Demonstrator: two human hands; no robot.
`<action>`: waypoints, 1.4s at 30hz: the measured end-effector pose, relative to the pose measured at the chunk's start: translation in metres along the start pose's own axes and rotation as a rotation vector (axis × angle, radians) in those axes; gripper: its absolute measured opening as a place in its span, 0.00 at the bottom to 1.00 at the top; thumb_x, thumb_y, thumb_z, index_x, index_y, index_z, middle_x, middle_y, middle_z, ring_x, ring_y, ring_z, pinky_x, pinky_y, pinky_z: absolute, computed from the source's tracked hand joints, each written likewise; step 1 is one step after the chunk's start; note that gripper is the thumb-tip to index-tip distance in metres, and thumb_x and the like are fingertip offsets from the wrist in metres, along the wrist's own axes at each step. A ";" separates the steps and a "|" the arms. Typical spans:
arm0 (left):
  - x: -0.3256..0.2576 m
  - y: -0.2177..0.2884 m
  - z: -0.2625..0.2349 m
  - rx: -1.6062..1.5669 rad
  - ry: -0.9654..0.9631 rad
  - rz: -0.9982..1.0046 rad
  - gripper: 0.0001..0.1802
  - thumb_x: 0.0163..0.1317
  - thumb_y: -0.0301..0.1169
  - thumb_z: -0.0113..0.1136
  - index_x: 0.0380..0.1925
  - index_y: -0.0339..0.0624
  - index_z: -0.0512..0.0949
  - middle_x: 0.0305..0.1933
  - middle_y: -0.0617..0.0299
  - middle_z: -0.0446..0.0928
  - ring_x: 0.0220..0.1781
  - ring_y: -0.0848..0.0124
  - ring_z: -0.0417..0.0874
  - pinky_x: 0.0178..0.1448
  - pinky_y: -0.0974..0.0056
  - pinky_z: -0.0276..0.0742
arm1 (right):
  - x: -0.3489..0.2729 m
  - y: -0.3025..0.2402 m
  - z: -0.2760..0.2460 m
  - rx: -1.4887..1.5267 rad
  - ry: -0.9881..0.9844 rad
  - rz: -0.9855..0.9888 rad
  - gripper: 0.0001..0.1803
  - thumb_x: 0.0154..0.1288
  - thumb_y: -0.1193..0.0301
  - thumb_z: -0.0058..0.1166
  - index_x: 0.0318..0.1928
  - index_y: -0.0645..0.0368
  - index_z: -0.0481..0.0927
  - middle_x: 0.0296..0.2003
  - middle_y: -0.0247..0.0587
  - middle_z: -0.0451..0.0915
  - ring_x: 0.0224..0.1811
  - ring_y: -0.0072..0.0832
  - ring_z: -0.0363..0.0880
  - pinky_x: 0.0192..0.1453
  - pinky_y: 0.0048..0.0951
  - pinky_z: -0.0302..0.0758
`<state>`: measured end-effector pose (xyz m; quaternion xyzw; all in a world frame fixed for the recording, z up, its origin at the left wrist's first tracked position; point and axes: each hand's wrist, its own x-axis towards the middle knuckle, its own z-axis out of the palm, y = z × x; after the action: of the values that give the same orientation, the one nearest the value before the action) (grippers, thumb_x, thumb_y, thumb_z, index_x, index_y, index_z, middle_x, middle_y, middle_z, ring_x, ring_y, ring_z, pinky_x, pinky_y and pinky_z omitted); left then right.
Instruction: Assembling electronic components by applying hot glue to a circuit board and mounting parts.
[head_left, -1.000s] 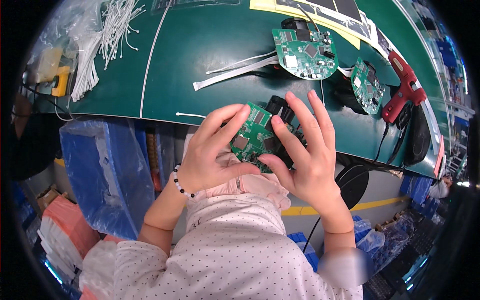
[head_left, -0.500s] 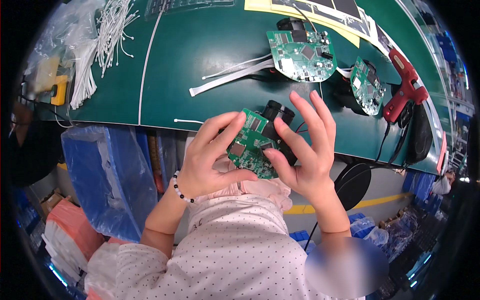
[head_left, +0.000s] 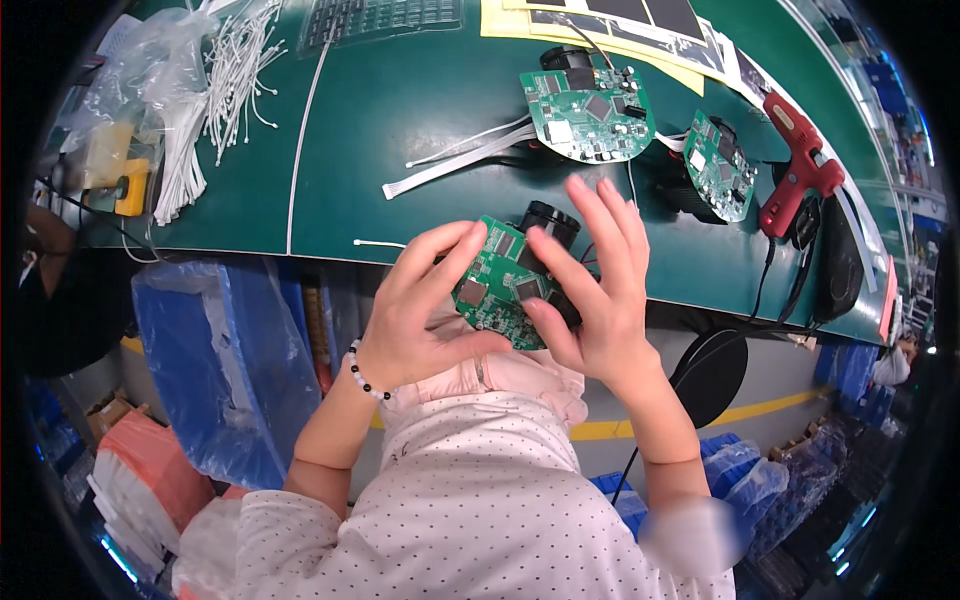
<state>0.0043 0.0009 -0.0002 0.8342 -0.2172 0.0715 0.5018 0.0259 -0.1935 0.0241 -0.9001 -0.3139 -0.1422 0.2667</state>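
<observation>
I hold a green circuit board (head_left: pixel 497 283) fixed to a black lens module (head_left: pixel 549 221), just off the near edge of the green mat (head_left: pixel 400 110). My left hand (head_left: pixel 420 305) grips the board from the left and below, thumb under it. My right hand (head_left: pixel 590 290) grips its right side, thumb pressed on the board's face, fingers spread upward over the black part.
On the mat lie two more green boards on black modules (head_left: pixel 588 112) (head_left: pixel 722 165), a white ribbon cable (head_left: pixel 460 155), a red glue gun (head_left: pixel 795 165), a pile of white cable ties (head_left: pixel 225 80) and a yellow tool (head_left: pixel 130 185). A blue plastic bag (head_left: pixel 215 360) hangs under the table's edge.
Both hands have kept hold of the board and tilted it slightly. The view shifted a little downward; nothing on the mat moved.
</observation>
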 end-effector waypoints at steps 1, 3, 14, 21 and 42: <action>0.000 0.000 -0.001 0.010 0.001 0.014 0.46 0.34 0.44 0.71 0.55 0.35 0.66 0.52 0.52 0.68 0.50 0.59 0.73 0.51 0.63 0.71 | -0.006 0.001 0.003 0.041 0.087 0.024 0.26 0.46 0.60 0.58 0.46 0.59 0.75 0.56 0.55 0.64 0.59 0.52 0.61 0.59 0.52 0.56; 0.000 0.001 -0.001 0.023 0.002 0.028 0.46 0.34 0.44 0.71 0.55 0.35 0.66 0.53 0.52 0.68 0.50 0.59 0.73 0.51 0.63 0.71 | -0.018 0.002 0.004 0.051 0.210 0.043 0.26 0.50 0.58 0.55 0.49 0.58 0.75 0.56 0.56 0.64 0.59 0.52 0.60 0.61 0.52 0.54; 0.003 0.002 -0.001 0.043 0.011 0.007 0.46 0.31 0.42 0.73 0.54 0.34 0.67 0.52 0.50 0.68 0.51 0.57 0.73 0.53 0.61 0.71 | -0.016 0.000 0.007 0.103 0.109 0.087 0.28 0.46 0.57 0.59 0.48 0.56 0.73 0.57 0.52 0.63 0.61 0.53 0.57 0.61 0.56 0.53; -0.001 -0.010 0.003 -0.083 -0.065 -0.036 0.59 0.25 0.46 0.77 0.60 0.36 0.58 0.55 0.47 0.67 0.53 0.55 0.72 0.53 0.59 0.70 | -0.044 -0.005 0.036 0.263 0.288 0.122 0.37 0.49 0.60 0.56 0.59 0.61 0.61 0.61 0.66 0.50 0.62 0.58 0.52 0.62 0.56 0.51; 0.014 -0.025 0.026 -0.115 0.143 -0.008 0.62 0.25 0.51 0.75 0.59 0.30 0.55 0.55 0.43 0.67 0.52 0.54 0.72 0.56 0.58 0.68 | -0.026 -0.009 0.026 0.364 0.555 0.206 0.29 0.62 0.61 0.39 0.60 0.67 0.59 0.61 0.68 0.50 0.63 0.52 0.55 0.63 0.48 0.53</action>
<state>0.0255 -0.0157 -0.0283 0.7976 -0.1813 0.1163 0.5634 0.0022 -0.1853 -0.0045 -0.7916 -0.1572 -0.2956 0.5111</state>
